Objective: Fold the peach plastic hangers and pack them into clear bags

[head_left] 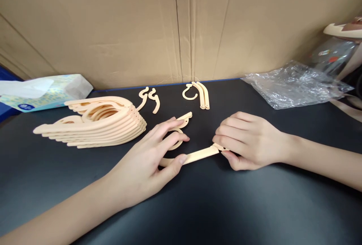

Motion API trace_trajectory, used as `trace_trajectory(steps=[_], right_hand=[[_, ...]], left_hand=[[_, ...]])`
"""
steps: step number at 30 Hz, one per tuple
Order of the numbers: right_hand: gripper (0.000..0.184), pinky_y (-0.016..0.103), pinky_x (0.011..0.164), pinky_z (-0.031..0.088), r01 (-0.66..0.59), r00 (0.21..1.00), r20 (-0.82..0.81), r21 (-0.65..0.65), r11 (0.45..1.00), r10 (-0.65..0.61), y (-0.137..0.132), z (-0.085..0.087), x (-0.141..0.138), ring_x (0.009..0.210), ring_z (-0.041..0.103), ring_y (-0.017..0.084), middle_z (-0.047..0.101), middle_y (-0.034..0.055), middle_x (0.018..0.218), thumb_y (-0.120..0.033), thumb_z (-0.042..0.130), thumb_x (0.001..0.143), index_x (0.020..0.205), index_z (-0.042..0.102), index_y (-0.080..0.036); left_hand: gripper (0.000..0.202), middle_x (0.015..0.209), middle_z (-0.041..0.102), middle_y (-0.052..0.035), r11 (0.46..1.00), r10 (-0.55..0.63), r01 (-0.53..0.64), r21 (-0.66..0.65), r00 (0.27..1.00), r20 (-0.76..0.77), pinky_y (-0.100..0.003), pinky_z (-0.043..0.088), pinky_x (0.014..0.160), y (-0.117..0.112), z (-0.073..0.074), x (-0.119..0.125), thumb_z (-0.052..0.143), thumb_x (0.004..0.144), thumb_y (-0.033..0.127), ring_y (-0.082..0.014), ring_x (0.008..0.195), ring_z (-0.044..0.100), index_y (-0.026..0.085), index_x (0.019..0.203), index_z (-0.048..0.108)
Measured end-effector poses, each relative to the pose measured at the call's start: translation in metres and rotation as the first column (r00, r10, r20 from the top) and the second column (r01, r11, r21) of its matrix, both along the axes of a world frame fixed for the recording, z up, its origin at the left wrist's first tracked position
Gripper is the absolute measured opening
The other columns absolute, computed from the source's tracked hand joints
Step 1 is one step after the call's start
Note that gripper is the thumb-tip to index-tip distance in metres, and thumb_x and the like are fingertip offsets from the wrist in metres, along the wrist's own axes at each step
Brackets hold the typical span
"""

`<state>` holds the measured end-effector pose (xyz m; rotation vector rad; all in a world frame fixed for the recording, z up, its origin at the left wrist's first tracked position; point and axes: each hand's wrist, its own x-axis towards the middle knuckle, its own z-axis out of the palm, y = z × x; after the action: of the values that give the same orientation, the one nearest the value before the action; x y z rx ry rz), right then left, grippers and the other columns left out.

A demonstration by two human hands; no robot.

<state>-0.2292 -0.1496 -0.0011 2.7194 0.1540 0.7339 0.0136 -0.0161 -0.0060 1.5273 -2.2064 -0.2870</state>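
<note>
A cream plastic folding hanger (201, 155) lies low over the black tabletop between my hands. My left hand (152, 158) covers its middle, the thumb pressing on the lower arm and the fingers over the hook and upper arm. At the far end of the lower arm, my right hand (246, 143) pinches a small end piece, mostly hidden by the curled fingers. Just left of my left hand sits a stack of similar cream hangers (113, 126). Behind my hands lie two short curved pieces (154, 100), a loose hook (190, 93) and two longer arm pieces (202, 96).
A tissue pack (62, 90) stands at the back left. At the back right lies a crumpled clear plastic bag (294, 84), near a transparent container (329, 56). Brown cardboard (127, 30) rises along the back of the black table (198, 207).
</note>
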Motion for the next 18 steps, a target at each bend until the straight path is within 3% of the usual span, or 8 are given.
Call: trace_trajectory(steps=[6,11,18], right_hand=[[0.02,0.036,0.079,0.044,-0.035,0.998,-0.051,0.122,0.992,0.041,-0.0021,-0.0002,-0.0023,0.091,0.061,0.023,0.071,0.0085,0.097,-0.014,0.048,0.091,0.089,0.067,-0.014],[0.023,0.036,0.087,0.043,0.0,0.993,-0.114,0.238,0.971,0.028,-0.0032,0.0006,-0.0028,0.11,0.058,0.024,0.065,0.0143,0.121,-0.013,0.044,0.098,0.103,0.066,-0.013],[0.024,0.036,0.084,0.045,0.085,0.973,-0.231,0.452,0.888,0.025,-0.0049,0.0004,-0.0046,0.099,0.056,0.021,0.051,0.0156,0.137,-0.014,0.045,0.099,0.11,0.066,-0.019]], left_hand=[[0.038,0.156,0.042,-0.0058,0.999,0.039,-0.036,-0.031,0.996,0.082,-0.046,0.042,0.117,-0.0005,-0.0054,0.0024,0.051,0.099,0.049,-0.0265,0.146,0.039,0.028,0.13,0.054],[0.045,0.155,0.043,-0.0066,0.998,0.058,-0.055,-0.041,0.996,0.073,-0.045,0.043,0.117,-0.0006,-0.0052,0.0027,0.051,0.097,0.056,-0.0268,0.146,0.039,0.028,0.132,0.054],[0.06,0.157,0.043,-0.0082,0.996,0.078,-0.074,-0.047,0.992,0.094,-0.044,0.041,0.118,-0.0023,-0.0037,0.0034,0.052,0.095,0.063,-0.0279,0.146,0.039,0.023,0.14,0.05]])
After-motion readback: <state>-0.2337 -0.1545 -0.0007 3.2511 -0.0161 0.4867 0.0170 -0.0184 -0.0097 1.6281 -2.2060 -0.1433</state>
